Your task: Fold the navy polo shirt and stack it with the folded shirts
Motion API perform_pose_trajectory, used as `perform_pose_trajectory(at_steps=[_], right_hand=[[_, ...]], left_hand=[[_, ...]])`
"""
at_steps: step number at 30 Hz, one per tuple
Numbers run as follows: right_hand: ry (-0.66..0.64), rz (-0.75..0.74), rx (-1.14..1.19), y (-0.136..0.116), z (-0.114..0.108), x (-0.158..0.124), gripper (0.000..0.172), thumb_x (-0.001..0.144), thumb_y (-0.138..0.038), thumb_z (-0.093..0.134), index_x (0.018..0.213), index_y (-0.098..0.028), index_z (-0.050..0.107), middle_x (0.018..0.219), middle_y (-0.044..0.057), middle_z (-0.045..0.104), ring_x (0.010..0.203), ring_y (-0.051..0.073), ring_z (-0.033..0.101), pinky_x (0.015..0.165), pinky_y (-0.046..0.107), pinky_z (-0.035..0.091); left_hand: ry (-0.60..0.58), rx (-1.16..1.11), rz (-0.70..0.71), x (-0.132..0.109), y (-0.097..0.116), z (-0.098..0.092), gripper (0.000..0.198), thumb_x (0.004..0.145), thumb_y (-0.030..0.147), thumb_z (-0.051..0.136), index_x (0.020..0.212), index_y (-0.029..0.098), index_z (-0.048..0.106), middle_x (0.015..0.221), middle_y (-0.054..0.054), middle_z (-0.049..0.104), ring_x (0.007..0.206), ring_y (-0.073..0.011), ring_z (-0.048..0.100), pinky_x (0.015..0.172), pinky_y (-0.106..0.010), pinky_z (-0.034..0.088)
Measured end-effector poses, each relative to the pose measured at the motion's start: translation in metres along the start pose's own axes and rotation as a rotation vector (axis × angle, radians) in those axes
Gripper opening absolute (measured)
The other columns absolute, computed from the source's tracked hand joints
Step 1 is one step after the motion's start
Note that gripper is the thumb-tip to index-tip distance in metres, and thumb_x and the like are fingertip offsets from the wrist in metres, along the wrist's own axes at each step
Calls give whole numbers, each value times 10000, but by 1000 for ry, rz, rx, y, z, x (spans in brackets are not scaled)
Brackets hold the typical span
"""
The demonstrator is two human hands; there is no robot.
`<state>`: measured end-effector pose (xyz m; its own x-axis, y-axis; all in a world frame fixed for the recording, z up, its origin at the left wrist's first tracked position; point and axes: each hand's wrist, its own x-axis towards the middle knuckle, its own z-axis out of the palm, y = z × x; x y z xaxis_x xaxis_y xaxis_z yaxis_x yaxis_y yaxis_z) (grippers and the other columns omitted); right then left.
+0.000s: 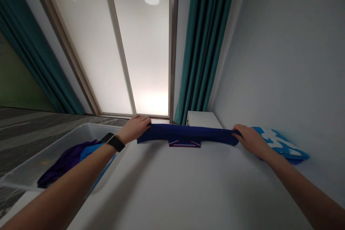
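Note:
Stretched between my two hands is a dark blue garment (188,133), seen almost edge-on above a white tabletop (183,187). A small part with white and dark red lines hangs below its middle. My left hand (137,128), with a black watch on the wrist, has its fingers closed on the left end. At the other end, my right hand (249,138) pinches the fabric between thumb and fingers. The garment's exact kind cannot be made out. A folded blue-and-white cloth (283,143) lies just beyond my right hand, partly hidden by the forearm.
On the left a translucent plastic bin (88,129) contains purple cloth (64,163) and blue cloth (90,150). A white box-like cabinet (203,119) stands past the table's far edge. Teal curtains (207,43) flank frosted glass doors (145,50); a pale wall (285,57) borders the right.

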<state>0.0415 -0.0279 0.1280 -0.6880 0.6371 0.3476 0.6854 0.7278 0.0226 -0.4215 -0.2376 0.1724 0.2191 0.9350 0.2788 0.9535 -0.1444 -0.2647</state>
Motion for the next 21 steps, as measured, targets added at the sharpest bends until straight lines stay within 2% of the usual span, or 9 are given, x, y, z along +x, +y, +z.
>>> perform_pose_trajectory(at_steps=[3,6,9,11,15,21], right_hand=[[106,-59,-60,-21,17,-48,149,867,-196,427,912,-219,567,919,76,649,859,239,609,748,346,418],[107,-104,-31,-46,50,-108,259,779,-67,403,898,-214,580,911,71,641,850,225,606,754,343,430],[97,-56,57,-62,76,-160,312,748,-37,383,893,-219,591,900,66,635,823,210,608,735,330,450],[100,-1,105,-66,84,-183,293,755,-71,404,913,-225,597,945,76,641,880,226,616,768,351,464],[125,124,203,-66,88,-204,235,782,-148,427,901,-228,613,964,95,641,917,253,622,794,395,484],[137,209,322,-70,86,-206,215,800,-186,435,896,-233,621,986,101,628,950,264,606,859,440,482]], left_hand=[[54,76,5,-39,27,9,163,969,170,413,973,167,576,945,-73,628,910,-231,575,874,-386,369],[-23,62,15,-90,63,37,201,925,67,439,996,180,589,971,-63,626,916,-230,570,882,-382,366],[-74,-25,-35,-135,91,64,244,886,17,451,997,184,591,1002,-58,620,936,-224,573,878,-364,377],[-73,-99,-104,-154,101,74,259,881,22,439,999,197,591,982,-46,614,907,-217,571,867,-362,386],[-40,-236,-200,-169,108,75,272,850,55,452,988,229,608,993,-35,621,930,-228,563,853,-363,413],[37,-388,-245,-174,107,78,252,868,133,461,990,256,644,997,-35,635,942,-234,573,830,-361,443]])
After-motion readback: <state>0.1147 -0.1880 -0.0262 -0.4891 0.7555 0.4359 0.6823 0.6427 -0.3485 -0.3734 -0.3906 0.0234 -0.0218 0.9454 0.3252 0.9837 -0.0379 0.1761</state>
